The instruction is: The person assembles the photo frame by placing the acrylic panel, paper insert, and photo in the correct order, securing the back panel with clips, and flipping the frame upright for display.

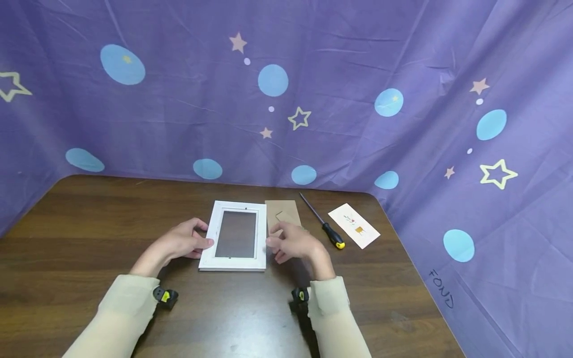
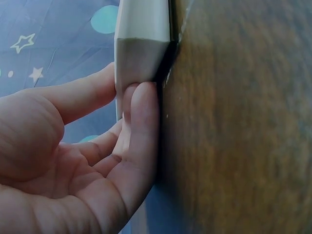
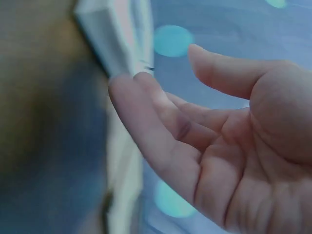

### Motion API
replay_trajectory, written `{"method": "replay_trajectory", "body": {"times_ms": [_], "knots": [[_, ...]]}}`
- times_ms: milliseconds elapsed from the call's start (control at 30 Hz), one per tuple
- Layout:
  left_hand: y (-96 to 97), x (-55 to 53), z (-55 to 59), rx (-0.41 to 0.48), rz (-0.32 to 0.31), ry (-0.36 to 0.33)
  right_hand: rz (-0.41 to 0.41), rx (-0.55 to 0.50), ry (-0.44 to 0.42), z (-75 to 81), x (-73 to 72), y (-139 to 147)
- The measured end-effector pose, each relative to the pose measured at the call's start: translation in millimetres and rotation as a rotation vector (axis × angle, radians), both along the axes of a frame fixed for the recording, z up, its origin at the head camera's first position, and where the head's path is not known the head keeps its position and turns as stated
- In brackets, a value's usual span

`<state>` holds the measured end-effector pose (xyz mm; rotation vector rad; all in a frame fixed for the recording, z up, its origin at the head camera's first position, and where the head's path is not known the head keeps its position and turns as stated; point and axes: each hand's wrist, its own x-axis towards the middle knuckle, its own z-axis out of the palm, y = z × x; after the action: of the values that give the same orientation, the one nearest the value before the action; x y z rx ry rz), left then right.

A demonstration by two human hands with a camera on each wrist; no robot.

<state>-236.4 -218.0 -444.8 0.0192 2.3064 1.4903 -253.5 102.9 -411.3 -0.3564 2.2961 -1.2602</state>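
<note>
A white picture frame lies on the wooden table, and brown shows through its opening. My left hand grips the frame's left side, thumb on its upper face. In the left wrist view, the fingertips press against the side edge of the white frame. My right hand is by the frame's right edge with its fingers loosely bent. Seen from the right wrist, its thumb stands apart from the fingers. Partly under that hand is a brown backing board.
Right of the board lies a screwdriver with a black and yellow handle. Beyond it is a white card with a small printed drawing. A purple patterned curtain hangs along the table's back and right edges.
</note>
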Motion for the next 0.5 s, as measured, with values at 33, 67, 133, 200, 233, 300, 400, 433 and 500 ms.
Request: {"method": "replay_trajectory", "body": {"times_ms": [33,67,133,200,233,300,400,433,500], "knots": [[-0.2,0.4,-0.1,0.002,0.002,0.0,0.002,0.01,0.044,6.1,0.3,4.0],[-0.6,0.5,-0.6,0.0,0.002,-0.001,-0.004,0.018,0.087,11.0,-0.2,8.9],[-1.5,0.4,-1.6,-0.001,0.005,-0.003,-0.015,0.052,0.19,20.6,-1.5,20.0],[-2.3,0.1,-2.4,-0.006,0.007,-0.002,-0.027,0.113,0.306,29.1,-4.4,33.1],[-2.6,-0.1,-2.5,-0.006,0.009,-0.003,-0.037,0.147,0.357,32.6,-6.5,40.5],[-2.8,-0.3,-2.0,-0.005,0.01,-0.005,-0.057,0.218,0.446,38.1,-12.0,56.7],[-2.4,-0.2,-0.4,0.002,0.007,-0.009,-0.099,0.322,0.517,40.9,-23.4,84.5],[-2.2,-0.1,0.1,0.003,0.006,-0.011,-0.114,0.359,0.518,40.3,-27.6,93.8],[-2.2,0.2,0.6,0.006,0.007,-0.013,-0.139,0.439,0.508,36.7,-36.1,111.3]]}}
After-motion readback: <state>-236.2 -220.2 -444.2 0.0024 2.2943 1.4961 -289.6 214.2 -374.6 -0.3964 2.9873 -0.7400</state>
